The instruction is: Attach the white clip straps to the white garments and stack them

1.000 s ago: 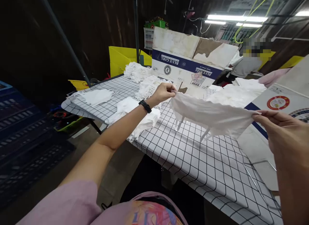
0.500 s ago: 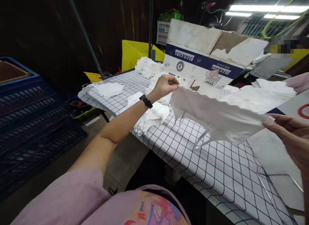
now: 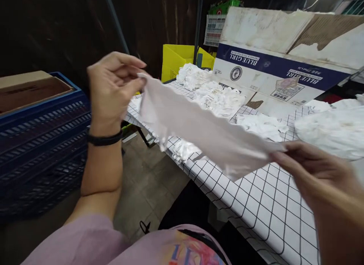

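A pale strip of thin fabric with a wavy edge and several narrow dangling strips point(image 3: 196, 122) is stretched in the air between my hands. My left hand point(image 3: 112, 84), with a dark band on the wrist, pinches its upper left corner. Its other end is pinched between the thumb and fingers of my right hand point(image 3: 318, 170). Behind and below the fabric, piles of similar white pieces point(image 3: 218, 98) lie on the black-and-white checked table point(image 3: 253, 208). The piece's lower edge is smeared by motion, and it hides part of the piles.
A cardboard box with upside-down BLUE GIRL print point(image 3: 250, 73) stands at the table's back. Behind it are a yellow bin point(image 3: 179, 54) and a white basket point(image 3: 213, 31). Blue plastic crates point(image 3: 42, 143) are stacked at my left. A larger white heap point(image 3: 332, 128) lies at the right.
My left hand has moved left and up with its end of the fabric. My right hand has shifted left in view, and the camera has turned left. Both still hold the fabric.
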`<state>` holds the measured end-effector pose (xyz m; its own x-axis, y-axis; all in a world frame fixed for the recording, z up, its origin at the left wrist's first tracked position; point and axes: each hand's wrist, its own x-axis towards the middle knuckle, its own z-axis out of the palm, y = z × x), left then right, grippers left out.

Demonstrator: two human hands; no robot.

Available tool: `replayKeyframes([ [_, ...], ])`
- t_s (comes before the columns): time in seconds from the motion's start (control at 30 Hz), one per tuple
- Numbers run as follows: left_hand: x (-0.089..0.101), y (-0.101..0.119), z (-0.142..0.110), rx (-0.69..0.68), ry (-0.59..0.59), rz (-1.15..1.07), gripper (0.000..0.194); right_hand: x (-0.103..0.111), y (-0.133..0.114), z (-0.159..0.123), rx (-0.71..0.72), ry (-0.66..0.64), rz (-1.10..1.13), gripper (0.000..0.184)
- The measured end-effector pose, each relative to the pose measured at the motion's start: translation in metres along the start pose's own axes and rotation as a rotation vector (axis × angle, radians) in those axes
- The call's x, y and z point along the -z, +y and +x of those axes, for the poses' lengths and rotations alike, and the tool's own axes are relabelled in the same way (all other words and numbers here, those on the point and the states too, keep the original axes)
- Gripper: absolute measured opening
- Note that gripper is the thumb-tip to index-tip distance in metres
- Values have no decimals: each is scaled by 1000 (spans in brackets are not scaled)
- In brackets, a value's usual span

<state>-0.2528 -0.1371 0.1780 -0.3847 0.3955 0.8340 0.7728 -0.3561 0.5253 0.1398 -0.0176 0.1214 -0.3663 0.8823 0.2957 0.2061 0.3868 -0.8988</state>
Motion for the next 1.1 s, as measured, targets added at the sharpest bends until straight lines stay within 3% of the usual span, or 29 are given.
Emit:
replayKeyframes([
  [0.1, 14, -23, 2, 138, 24, 201, 33, -53, 7, 21, -82, -251, 276, 25],
  [0.17, 6, -59, 3, 244, -17, 245, 24, -83, 29, 40, -166, -359, 392, 28],
  [0.3, -40, -153, -2, 573, -129, 290, 16, -135, 83, 69, -340, -421, 475, 40],
  [0.37, -67, -191, -8, 638, -211, 297, 14, -150, 103, 80, -390, -387, 456, 43],
  [0.47, -102, -226, -16, 677, -306, 306, 13, -155, 121, 93, -440, -344, 380, 38],
  [0.73, -154, -265, -20, 656, -452, 328, 20, -144, 155, 118, -421, -154, 47, 25],
  [1.1, -173, -289, -28, 632, -475, 369, 16, -155, 167, 136, -352, -66, -164, 20],
])
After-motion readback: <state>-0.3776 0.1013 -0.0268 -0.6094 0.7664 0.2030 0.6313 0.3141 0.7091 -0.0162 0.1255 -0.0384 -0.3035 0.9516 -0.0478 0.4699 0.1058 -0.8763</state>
